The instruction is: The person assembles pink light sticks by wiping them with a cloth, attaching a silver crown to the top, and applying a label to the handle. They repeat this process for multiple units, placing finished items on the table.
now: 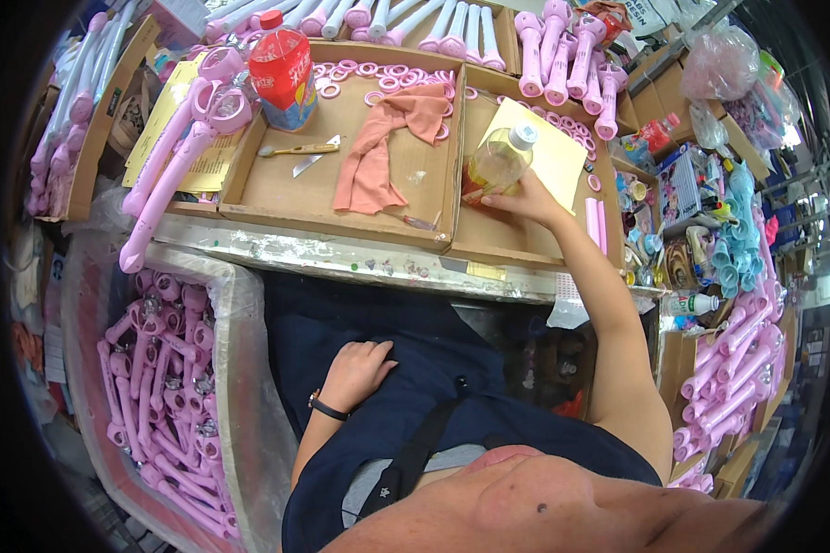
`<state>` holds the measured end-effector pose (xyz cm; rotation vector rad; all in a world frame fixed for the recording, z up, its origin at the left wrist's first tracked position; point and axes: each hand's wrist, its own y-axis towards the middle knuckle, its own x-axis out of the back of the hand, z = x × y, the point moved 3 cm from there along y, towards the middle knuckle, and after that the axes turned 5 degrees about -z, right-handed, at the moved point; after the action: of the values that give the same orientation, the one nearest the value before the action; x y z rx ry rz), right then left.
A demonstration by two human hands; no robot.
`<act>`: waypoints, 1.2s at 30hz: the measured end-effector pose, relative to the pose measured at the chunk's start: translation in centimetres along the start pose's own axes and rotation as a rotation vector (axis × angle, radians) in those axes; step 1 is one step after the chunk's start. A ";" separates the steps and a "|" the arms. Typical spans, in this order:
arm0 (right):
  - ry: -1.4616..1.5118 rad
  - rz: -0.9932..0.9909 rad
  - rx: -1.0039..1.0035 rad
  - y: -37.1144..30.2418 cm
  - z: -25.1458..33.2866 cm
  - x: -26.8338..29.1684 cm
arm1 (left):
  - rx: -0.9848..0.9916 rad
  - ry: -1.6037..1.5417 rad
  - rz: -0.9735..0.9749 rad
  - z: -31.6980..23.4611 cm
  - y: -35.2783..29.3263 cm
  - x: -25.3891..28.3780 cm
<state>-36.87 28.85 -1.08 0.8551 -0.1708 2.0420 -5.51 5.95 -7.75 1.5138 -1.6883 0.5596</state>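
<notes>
My right hand (527, 199) is closed around the lower part of a clear plastic bottle (499, 162) with a white cap and yellowish liquid inside. The bottle stands in the right cardboard tray (489, 241), beside a sheet of yellow paper (549, 152). On my lap, over dark blue cloth (424, 341), my left hand (358, 373) lies flat with nothing in it. In the left cardboard tray (295, 207) are a salmon-coloured cloth (378, 157), a wooden-handled brush (300, 149) and a thin blade (315, 161).
A bottle with a red cap and label (283, 74) stands at the left tray's back corner. Pink rings (392, 78) lie along the back. Pink wand-like plastic parts (171, 369) fill a lined bin at left; more are stacked at right (733, 369). Two pink parts (189, 134) overhang the bench edge.
</notes>
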 end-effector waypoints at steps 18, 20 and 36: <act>0.261 0.247 -0.297 0.5 -3.9 0.1 | 0.007 0.085 -0.004 2.1 -1.8 -2.1; 0.200 0.204 -0.413 0.8 -7.0 0.0 | 0.044 0.111 0.010 2.2 -2.2 -2.5; 0.114 -0.091 -0.212 1.2 -7.8 -1.1 | 0.233 -0.485 -0.232 0.1 -9.4 8.2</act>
<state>-41.37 30.66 -7.44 0.6031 -0.2747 1.9417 3.75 -1.02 -2.97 2.1119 -1.8059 0.2830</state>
